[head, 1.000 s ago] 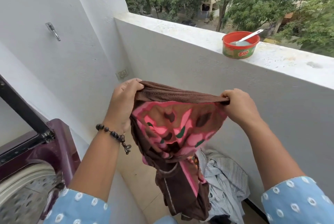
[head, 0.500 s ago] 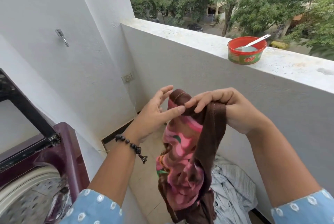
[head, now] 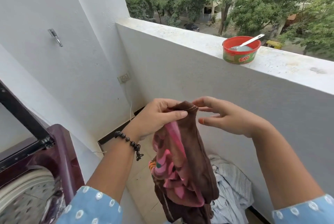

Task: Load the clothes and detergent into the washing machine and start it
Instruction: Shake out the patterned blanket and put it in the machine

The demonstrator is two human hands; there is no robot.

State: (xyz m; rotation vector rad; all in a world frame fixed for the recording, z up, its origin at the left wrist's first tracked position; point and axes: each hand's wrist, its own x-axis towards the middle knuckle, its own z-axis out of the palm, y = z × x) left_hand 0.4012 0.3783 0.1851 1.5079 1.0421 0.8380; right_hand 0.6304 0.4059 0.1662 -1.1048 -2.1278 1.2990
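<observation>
A brown garment with a pink patterned lining (head: 184,160) hangs bunched in front of me. My left hand (head: 159,117) pinches its top hem. My right hand (head: 227,117) is just beside that hem with its fingers spread, holding nothing. A pile of pale striped clothes (head: 233,187) lies on the floor below. The maroon top-load washing machine (head: 59,155) stands at the lower left with its lid up and its steel drum (head: 23,198) showing. A red and green detergent tub (head: 238,57) with a white spoon in it sits on the balcony ledge.
A white parapet wall (head: 198,83) runs along the right, close to my right arm. A white wall with a metal hook (head: 56,37) and a socket (head: 123,78) is on the left. A strip of tiled floor (head: 141,178) lies between the machine and the parapet.
The garment was stretched wide between both hands, then gathered together. My left hand has taken the hem and my right hand has let go and opened.
</observation>
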